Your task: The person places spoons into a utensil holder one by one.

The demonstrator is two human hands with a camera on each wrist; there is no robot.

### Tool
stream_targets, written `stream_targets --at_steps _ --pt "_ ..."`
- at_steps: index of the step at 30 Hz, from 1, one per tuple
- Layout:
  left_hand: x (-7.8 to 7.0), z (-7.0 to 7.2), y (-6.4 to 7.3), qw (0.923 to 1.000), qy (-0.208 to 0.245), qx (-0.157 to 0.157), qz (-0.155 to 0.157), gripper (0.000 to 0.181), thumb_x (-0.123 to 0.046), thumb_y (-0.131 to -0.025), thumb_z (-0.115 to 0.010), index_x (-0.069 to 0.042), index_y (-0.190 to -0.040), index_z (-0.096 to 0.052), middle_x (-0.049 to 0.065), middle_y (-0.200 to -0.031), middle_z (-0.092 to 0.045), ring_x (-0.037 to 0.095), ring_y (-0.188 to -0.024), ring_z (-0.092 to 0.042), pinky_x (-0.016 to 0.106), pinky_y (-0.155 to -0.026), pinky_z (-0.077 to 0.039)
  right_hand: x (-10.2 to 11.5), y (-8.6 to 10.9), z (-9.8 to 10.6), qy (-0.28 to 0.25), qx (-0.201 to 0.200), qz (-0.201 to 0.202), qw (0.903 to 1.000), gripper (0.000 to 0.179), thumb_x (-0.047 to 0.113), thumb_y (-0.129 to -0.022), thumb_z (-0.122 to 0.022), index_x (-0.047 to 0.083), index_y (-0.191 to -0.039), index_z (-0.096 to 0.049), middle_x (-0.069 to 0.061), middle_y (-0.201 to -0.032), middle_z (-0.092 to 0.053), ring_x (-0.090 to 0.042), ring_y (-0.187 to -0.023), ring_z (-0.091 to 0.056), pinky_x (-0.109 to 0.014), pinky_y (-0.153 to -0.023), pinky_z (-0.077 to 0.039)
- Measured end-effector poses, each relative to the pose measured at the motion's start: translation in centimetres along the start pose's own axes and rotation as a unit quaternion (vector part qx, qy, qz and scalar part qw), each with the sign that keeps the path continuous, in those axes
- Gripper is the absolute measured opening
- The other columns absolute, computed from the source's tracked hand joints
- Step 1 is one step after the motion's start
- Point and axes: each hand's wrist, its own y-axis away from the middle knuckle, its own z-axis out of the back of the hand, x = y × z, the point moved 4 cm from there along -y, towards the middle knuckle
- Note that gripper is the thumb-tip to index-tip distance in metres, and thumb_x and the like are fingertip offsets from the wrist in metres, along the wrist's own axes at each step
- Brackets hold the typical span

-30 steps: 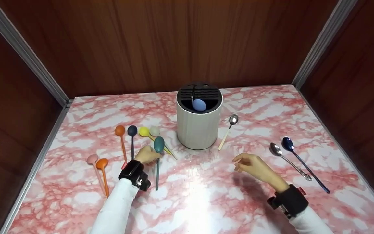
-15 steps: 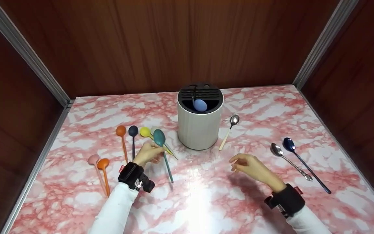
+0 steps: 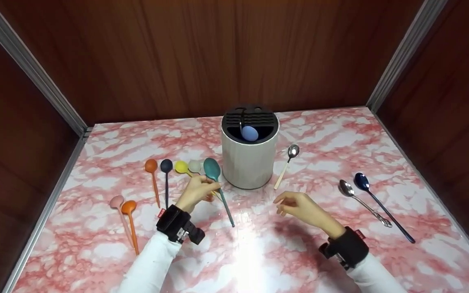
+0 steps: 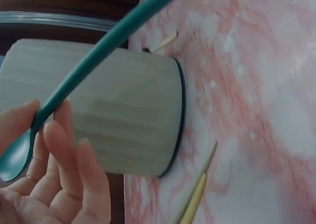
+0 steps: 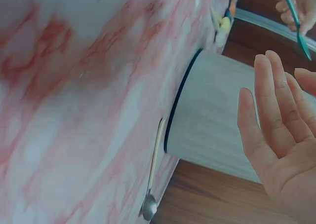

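My left hand pinches a teal spoon by its handle just below the bowl, thumb on one side and fingertips on the other in the left wrist view. The spoon is raised off the table, bowl toward the back, its handle end slanting down to the right. Just behind stands a pale ribbed utensil holder with a black slotted top, a light blue spoon sticking out of its front opening. My right hand hovers in front of the holder to the right, fingers relaxed and holding nothing.
Left on the table lie orange spoons, a dark blue spoon, a yellow spoon, a whitish spoon and a pink spoon. Rightward lie a cream-handled spoon, an ornate silver spoon and a shiny blue spoon.
The left hand has lifted the teal spoon and carried it right, toward the holder; its handle has swung from upright to slanting. The right hand has drifted left, still holding nothing.
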Motion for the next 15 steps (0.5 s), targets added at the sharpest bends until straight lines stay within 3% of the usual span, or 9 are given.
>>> stream_targets --at_steps 8,15 --pt "-0.5 -1.2 0.4 0.9992 0.034 -0.006 -0.021 0.009 -0.003 -0.086 -0.069 0.001 -0.084 -0.061 0.001 -0.066 -0.062 0.005 -0.046 -0.051 0.019 -0.050 -0.047 0.5 -0.7 -0.8 -0.002 0.011 0.018 0.9998 0.018 -0.003 -0.091 -0.057 -0.015 -0.105 -0.061 -0.019 -0.081 -0.068 -0.032 -0.073 -0.066 -0.041 -0.067 -0.056" --pt "-0.7 -1.9 0.9 0.9975 0.065 -0.011 -0.025 0.010 -0.004 -0.086 -0.069 0.002 -0.088 -0.061 0.000 -0.067 -0.064 0.008 -0.048 -0.053 0.020 -0.051 -0.049 0.8 -1.0 -1.3 -0.015 0.012 0.006 0.9998 0.019 -0.002 -0.091 -0.058 -0.014 -0.106 -0.061 -0.017 -0.082 -0.069 -0.029 -0.075 -0.067 -0.046 -0.071 -0.056"
